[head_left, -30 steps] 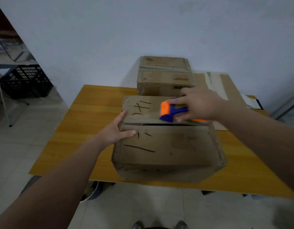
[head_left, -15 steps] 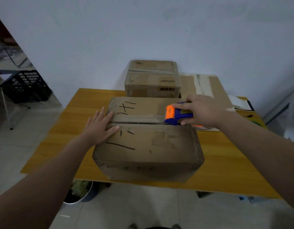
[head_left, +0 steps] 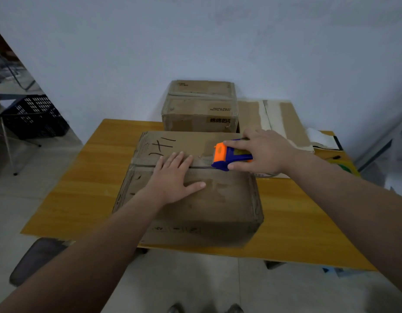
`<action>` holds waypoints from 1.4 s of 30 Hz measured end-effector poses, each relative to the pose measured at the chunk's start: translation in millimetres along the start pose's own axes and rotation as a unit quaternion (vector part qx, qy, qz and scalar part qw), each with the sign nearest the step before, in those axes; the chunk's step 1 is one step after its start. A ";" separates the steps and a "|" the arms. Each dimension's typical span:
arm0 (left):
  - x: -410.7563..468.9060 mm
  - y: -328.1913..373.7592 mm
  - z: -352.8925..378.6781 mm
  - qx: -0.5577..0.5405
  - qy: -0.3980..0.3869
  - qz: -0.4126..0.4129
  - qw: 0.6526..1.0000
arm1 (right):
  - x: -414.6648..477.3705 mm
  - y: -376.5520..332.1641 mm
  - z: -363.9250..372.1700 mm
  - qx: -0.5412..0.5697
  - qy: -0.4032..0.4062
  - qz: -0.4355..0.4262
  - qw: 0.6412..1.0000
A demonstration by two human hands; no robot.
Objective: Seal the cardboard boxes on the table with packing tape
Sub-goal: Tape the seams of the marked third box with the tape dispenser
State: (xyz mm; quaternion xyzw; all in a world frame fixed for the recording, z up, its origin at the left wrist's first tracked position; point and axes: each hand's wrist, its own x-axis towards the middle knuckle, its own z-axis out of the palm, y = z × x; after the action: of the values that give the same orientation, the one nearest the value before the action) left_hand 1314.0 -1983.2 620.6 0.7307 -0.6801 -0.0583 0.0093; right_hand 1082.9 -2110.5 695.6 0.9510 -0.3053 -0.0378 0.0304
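Our right hand (head_left: pixel 263 152) grasps the orange and blue tape dispenser (head_left: pixel 229 154), index finger laid along its top and thumb curled against its near side, and holds its front end down on the centre seam (head_left: pixel 146 164) of the near cardboard box (head_left: pixel 195 204). That box lies directly under the grip, standing on the wooden table (head_left: pixel 82 188) with its flaps closed and black marker strokes across its top. Just to the left of the dispenser, our left hand (head_left: pixel 175 177) presses flat on the box top. It holds nothing, with its fingers straight and spread over the seam and its thumb pointing toward the dispenser. Beyond the grip, against the wall, stands a second cardboard box (head_left: pixel 199 105), close behind the near one. To the right of that box and just past our right hand, a flattened sheet of cardboard (head_left: pixel 283 118) lies on the table. Far off to the left of both hands, a black crate (head_left: pixel 35 116) sits off the table.
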 end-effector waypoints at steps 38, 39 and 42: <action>58.2 154.3 14.4 0.021 -0.007 -0.065 0.998 | -61.0 111.2 23.0 0.000 0.027 -0.018 0.999; 60.1 154.8 16.7 0.034 -0.002 -0.071 0.997 | -62.0 112.4 24.8 -0.004 0.030 -0.021 0.999; 60.5 154.5 21.2 0.079 0.010 -0.067 0.995 | -66.7 113.8 34.2 -0.021 0.032 -0.028 0.999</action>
State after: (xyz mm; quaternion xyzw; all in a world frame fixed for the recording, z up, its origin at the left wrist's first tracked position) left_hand 1162.7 -2053.6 609.4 0.7736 -0.6320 0.0028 -0.0453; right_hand 959.9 -2165.2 674.4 0.9590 -0.2767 -0.0150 0.0589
